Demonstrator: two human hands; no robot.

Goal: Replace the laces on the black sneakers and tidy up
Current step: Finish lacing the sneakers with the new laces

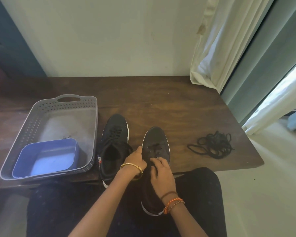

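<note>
Both hands meet on the near sneaker (pixel 155 147): the left hand (pixel 135 160) rests against its side with fingers curled at the eyelets, and the right hand (pixel 161 175) pinches at the lacing. Two black sneakers stand on the wooden table (pixel 161 103), the second sneaker (pixel 114 142) just left. One pile of loose laces (pixel 212 144) lies right; one grey basket (pixel 41 113) holds one blue tub (pixel 46 156).

The rear half of the black mesh sneaker with a white sole (pixel 155 147) lies hidden under the left hand (pixel 135 162) and the right hand (pixel 161 173). Whether their fingers pinch a lace is too dark to tell. The dark wooden table (pixel 161 103) runs off the left edge.
</note>
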